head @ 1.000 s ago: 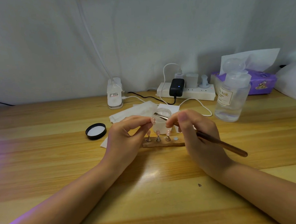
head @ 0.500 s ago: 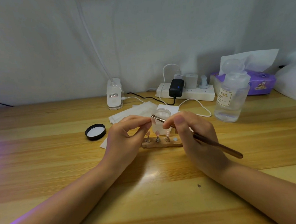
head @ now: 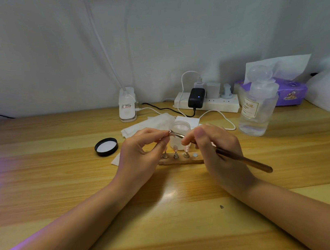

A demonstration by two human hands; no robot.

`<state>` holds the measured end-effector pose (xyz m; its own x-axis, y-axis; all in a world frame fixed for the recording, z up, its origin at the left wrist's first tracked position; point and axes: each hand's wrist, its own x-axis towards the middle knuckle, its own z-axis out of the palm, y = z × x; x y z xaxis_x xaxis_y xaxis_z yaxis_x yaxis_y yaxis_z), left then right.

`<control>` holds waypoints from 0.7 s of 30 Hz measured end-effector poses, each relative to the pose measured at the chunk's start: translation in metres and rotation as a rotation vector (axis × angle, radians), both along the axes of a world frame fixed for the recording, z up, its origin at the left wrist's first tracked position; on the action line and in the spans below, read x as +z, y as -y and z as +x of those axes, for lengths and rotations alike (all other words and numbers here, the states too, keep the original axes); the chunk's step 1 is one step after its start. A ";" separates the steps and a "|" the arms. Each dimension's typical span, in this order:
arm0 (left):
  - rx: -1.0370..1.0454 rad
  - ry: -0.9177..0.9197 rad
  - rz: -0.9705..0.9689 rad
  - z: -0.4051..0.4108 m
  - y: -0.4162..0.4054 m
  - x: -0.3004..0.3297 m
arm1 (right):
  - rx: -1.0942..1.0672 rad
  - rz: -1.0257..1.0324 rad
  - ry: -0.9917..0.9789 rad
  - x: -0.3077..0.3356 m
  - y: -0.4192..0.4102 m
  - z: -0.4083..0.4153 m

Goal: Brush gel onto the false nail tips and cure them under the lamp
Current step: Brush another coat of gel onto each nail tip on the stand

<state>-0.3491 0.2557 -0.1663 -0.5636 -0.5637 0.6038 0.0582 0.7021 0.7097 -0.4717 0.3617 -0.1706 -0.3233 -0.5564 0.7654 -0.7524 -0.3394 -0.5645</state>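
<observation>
A person works at a wooden table (head: pixel 50 185), both hands raised just in front of an open frosted gel jar (head: pixel 179 128). The right hand (head: pixel 217 151) pinches a brown-handled brush (head: pixel 242 159), its tip meeting a small nail tip on a stand (head: pixel 170 132) pinched between thumb and forefinger of the left hand (head: pixel 141 153). Just beyond the knuckles, between both hands, a wooden holder (head: pixel 180 161) carries 3 more tips on pegs and 1 bare magnet spot. The jar's black lid (head: pixel 106 146) lies left of the left hand. Likely risks: a nudged knuckle could topple the standing tips, a loaded brush could flood gel over the tip's edge, and the uncapped jar could tip.
</observation>
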 end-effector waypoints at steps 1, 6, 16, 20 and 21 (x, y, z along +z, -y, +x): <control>-0.001 0.003 0.006 0.000 0.000 0.000 | 0.006 0.001 0.014 -0.001 -0.001 0.000; 0.007 0.017 0.021 0.001 -0.001 0.001 | 0.051 -0.023 0.154 -0.001 -0.004 -0.002; 0.000 0.022 0.017 0.001 -0.002 0.002 | 0.041 0.007 0.102 0.000 0.000 -0.002; -0.007 0.025 0.013 0.000 -0.001 0.002 | 0.047 -0.026 0.177 -0.001 -0.003 -0.003; -0.009 0.025 0.008 0.000 -0.001 0.002 | 0.050 -0.033 0.175 -0.001 -0.003 -0.003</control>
